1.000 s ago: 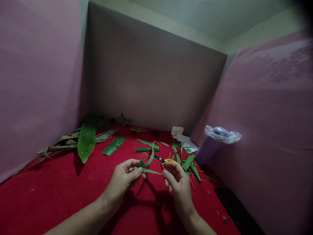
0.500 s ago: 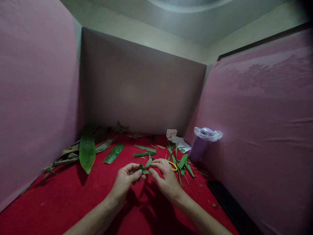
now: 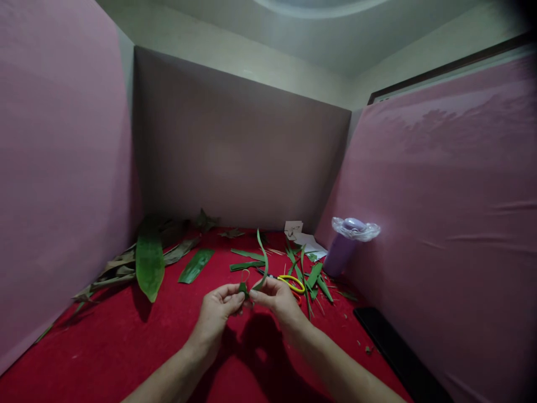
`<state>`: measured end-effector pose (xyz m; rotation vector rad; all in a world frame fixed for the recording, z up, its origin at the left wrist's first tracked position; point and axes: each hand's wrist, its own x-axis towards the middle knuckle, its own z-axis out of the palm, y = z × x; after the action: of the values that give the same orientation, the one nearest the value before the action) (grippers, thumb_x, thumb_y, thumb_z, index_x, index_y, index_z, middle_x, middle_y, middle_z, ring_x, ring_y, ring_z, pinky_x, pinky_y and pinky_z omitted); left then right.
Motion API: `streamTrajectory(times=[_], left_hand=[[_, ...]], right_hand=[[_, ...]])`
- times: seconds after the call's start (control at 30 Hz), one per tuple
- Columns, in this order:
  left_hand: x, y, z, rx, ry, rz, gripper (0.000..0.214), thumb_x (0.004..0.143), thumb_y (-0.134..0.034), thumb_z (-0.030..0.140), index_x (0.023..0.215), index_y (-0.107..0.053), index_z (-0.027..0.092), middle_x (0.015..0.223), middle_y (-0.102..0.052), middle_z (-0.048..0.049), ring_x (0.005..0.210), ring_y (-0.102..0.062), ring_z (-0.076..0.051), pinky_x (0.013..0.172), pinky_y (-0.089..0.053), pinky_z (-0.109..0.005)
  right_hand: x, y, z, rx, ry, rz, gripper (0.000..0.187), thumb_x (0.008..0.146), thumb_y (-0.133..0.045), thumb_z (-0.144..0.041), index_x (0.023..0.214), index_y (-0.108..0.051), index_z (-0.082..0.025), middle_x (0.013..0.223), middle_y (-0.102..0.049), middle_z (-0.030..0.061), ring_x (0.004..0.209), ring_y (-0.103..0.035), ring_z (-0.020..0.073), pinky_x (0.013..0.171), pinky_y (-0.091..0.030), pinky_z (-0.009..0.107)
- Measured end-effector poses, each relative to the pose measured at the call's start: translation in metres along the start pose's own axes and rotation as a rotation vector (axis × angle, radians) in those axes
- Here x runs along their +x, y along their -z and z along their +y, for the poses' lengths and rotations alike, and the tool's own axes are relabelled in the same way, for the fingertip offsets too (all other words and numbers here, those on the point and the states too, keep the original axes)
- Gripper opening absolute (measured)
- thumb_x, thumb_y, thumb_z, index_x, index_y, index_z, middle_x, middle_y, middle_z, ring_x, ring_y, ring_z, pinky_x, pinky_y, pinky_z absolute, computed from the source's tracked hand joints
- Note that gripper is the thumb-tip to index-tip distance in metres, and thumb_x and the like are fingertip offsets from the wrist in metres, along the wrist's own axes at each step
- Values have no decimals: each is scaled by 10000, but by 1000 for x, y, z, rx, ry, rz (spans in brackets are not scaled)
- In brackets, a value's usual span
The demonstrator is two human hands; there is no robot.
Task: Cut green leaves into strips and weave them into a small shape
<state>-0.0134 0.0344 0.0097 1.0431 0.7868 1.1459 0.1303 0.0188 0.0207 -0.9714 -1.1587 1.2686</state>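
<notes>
**Between your two hands: a green leaf strip (image 3: 264,263), pinched from both sides**

Low in the middle of the view, over the red cloth (image 3: 104,347), your left hand (image 3: 218,308) has its grip pressed together. Thumb and forefinger pinch the folded part of the leaf strip. Your right hand (image 3: 274,299) meets it from the other side, its fingertips close against the left's, pinching the same fold. From that pinch the strip's long free end curves upward, its tip leaning a little left (a small pale loop pokes up just beside your left thumb). Your hands throw a dark shadow on the cloth beneath them.

Just beyond your right hand lie scissors (image 3: 293,281) with yellow handles, among a scatter of cut strips (image 3: 316,277). Farther right, near the pink wall, stands a purple cylinder (image 3: 340,254) with clear crinkled plastic on top, and white paper (image 3: 308,242) lies just behind it. A black flat object (image 3: 398,358) lies along that wall, nearer to you. On your left, well apart, a short leaf piece (image 3: 195,265) lies flat. Beyond it a broad green leaf (image 3: 149,263) arches over dried leaves (image 3: 113,268).
</notes>
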Motion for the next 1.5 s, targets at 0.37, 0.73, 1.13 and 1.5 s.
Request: streamTrajectory(times=[0.37,0.73,1.13,1.5], left_hand=[[-3,-3,-4,23,71,39,167,586,-740,239,680,-688,112,575,-665,-44,521,-531,-111,520,-380,-199],[1,-2,-4,26,212,159,194,595,-720,247,685,-616,109,545,-670,-46,426,-467,-66,451,-318,-166],[-7,-9,-3,-57,288,76,172,612,-720,216,703,-604,128,613,-688,-54,525,-561,-105,532,-392,-193],[-8,-5,-3,-240,277,83,176,605,-734,201,725,-625,132,641,-662,-27,540,-590,-128,520,-463,-224]], right_hand=[[-6,2,6,9,24,-11,191,558,-773,-280,618,-656,-141,631,-652,11,602,-586,136,640,-455,255],[-8,23,22,-273,28,326,383,708,-643,-452,523,-475,-161,478,-419,-55,459,-380,86,477,-307,220],[-32,17,7,-1005,773,264,216,811,-486,-125,983,-582,-214,978,-587,74,936,-512,222,846,-361,416],[-28,-15,36,-249,35,83,148,748,-622,-303,803,-612,-166,673,-591,7,581,-535,131,473,-391,206]])
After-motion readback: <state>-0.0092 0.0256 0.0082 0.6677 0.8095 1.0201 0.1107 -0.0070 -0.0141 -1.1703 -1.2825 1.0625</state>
